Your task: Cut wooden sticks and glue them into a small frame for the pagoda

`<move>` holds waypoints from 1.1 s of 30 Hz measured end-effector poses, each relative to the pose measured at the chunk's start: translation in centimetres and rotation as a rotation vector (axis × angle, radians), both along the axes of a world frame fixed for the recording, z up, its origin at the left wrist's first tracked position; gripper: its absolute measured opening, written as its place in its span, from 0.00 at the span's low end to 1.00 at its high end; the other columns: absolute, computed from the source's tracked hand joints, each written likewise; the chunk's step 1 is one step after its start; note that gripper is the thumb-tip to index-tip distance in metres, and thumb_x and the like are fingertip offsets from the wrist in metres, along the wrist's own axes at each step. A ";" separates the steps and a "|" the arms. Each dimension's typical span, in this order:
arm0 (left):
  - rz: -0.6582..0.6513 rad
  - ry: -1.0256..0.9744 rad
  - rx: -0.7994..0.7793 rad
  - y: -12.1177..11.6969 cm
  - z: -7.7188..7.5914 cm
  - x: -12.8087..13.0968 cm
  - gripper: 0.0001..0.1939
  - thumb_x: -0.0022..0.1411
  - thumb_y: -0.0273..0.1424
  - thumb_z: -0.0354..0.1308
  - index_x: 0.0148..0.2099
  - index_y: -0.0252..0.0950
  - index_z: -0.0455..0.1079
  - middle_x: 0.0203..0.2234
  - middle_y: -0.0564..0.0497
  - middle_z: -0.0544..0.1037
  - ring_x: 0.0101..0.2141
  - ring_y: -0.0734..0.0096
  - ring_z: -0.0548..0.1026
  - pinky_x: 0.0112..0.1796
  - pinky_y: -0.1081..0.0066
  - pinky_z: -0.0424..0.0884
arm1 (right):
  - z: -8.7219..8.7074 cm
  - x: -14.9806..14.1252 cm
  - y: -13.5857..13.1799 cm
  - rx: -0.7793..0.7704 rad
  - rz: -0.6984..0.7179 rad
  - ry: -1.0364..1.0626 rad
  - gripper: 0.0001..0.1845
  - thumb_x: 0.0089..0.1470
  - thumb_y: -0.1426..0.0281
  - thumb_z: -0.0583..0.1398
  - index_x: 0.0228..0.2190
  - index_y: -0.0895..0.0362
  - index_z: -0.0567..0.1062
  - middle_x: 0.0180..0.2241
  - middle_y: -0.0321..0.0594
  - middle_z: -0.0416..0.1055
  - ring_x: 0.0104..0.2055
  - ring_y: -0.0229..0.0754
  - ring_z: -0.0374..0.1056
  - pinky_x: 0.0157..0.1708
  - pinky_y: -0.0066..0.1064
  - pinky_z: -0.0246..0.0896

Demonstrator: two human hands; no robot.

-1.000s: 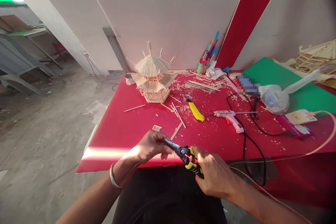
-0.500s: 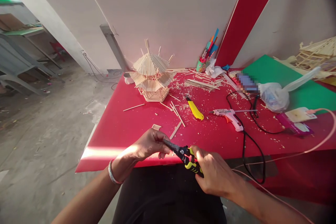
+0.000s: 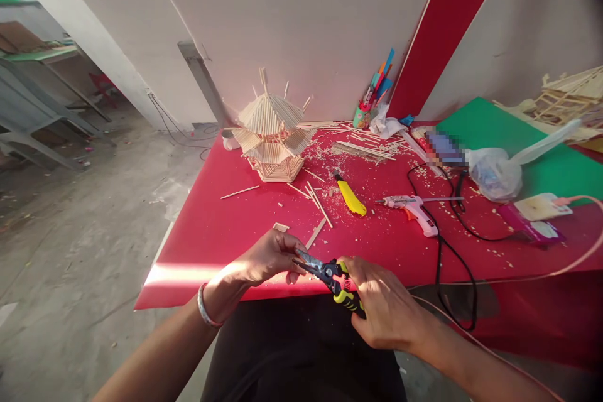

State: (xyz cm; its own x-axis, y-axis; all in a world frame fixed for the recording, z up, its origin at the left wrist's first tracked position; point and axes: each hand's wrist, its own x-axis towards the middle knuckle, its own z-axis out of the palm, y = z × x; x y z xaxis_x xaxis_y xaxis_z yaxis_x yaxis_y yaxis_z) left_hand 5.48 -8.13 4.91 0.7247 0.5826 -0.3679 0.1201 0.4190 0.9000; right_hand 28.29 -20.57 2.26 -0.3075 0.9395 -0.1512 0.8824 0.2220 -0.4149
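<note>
Cup [image 3: 362,118] of coloured implements [image 3: 377,80] beyond pliers [image 3: 330,271]

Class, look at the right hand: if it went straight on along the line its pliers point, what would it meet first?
The right hand, led by the black-and-yellow pliers, would most likely meet the left hand first; the tips already overlap it in view, though depth is hard to judge.

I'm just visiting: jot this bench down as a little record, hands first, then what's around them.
Left hand: at the tips of the pliers; any small piece there is hidden
Right hand: gripping the pliers' handles
Model: tiered, upright on the red table
Knife: yellow, right of the model
Glue gun: lying right of the knife
</note>
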 end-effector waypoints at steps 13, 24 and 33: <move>0.022 0.000 0.010 0.1 -0.8 0.1 0.11 0.44 0.33 0.75 0.27 0.30 0.80 0.17 0.47 0.78 0.16 0.75 0.71 0.19 0.76 0.68 | -0.5 0.1 0.0 0.067 0.005 -0.018 0.44 0.41 0.71 0.57 0.61 0.65 0.58 0.56 0.55 0.67 0.57 0.56 0.65 0.57 0.46 0.60; 0.009 -0.031 0.005 0.3 -0.4 -0.1 0.12 0.46 0.33 0.74 0.25 0.30 0.78 0.12 0.51 0.74 0.15 0.76 0.70 0.20 0.76 0.65 | 0.4 -0.5 0.1 -0.088 -0.066 0.001 0.27 0.45 0.73 0.54 0.50 0.58 0.67 0.33 0.43 0.76 0.33 0.51 0.75 0.32 0.36 0.67; 0.196 -0.185 -0.029 -0.8 -1.7 0.4 0.16 0.47 0.35 0.74 0.34 0.30 0.77 0.16 0.52 0.75 0.16 0.73 0.72 0.19 0.75 0.68 | 0.5 0.3 0.3 0.086 -0.209 0.284 0.36 0.40 0.78 0.55 0.54 0.56 0.63 0.45 0.44 0.74 0.44 0.46 0.72 0.44 0.33 0.67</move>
State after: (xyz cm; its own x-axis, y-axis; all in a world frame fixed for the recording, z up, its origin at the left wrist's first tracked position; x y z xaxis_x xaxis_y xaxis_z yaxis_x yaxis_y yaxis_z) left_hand 5.86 -8.89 3.18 0.6552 0.7099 -0.2584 -0.1310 0.4436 0.8866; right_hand 28.57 -20.28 2.77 -0.1263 0.9920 -0.0049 0.7646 0.0942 -0.6376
